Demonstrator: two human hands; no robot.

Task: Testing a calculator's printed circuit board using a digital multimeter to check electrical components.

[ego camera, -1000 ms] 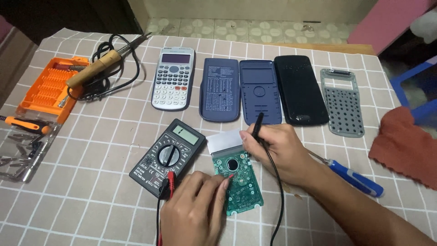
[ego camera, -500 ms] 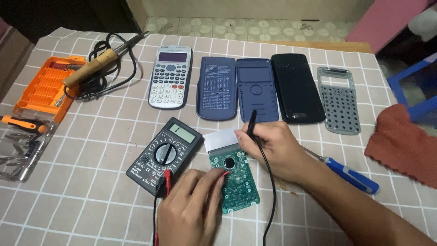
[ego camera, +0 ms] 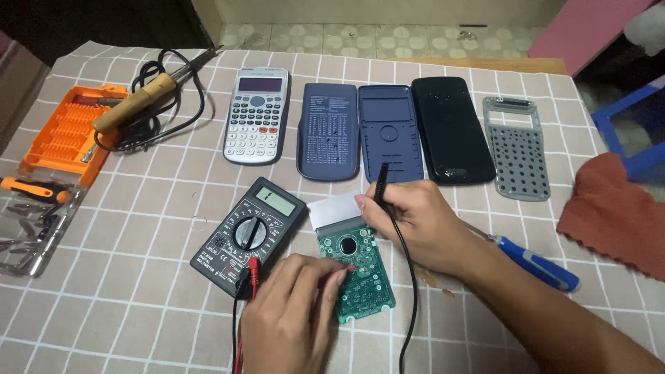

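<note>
Green circuit board (ego camera: 357, 277) is laid flat on the checked-cloth surface (ego camera: 138, 305), near the front edge, just right of the black multimeter (ego camera: 249, 232). A round dark part is seen near its top; a pale silver display panel (ego camera: 334, 211) is attached at its upper end.

Left hand (ego camera: 291, 318) is closed around a red probe (ego camera: 350, 268), tip pressed on the board's left-middle area. Right hand (ego camera: 415, 225) is clenched on a black probe (ego camera: 381, 183), held nearly upright above the board's upper right corner; whether its tip touches the board cannot be told. Red and black leads are plugged into the multimeter's lower end.

Containers: orange bit case (ego camera: 69, 131) at far left is filled with rows of driver bits; a clear tray (ego camera: 31, 235) below it holds loose metal bits, with an orange-handled driver (ego camera: 31, 188) laid across its top.

Also on the surface: soldering iron (ego camera: 138, 100) with coiled cord, whole calculator (ego camera: 256, 114), two dark blue covers (ego camera: 360, 131), black shell (ego camera: 451, 130), grey keypad frame (ego camera: 516, 147), blue screwdriver (ego camera: 537, 263), red cloth (ego camera: 616, 215).

Versus half a second back: hands, both probes and the board are held in the same places. Only a slight shift of view is noted.
</note>
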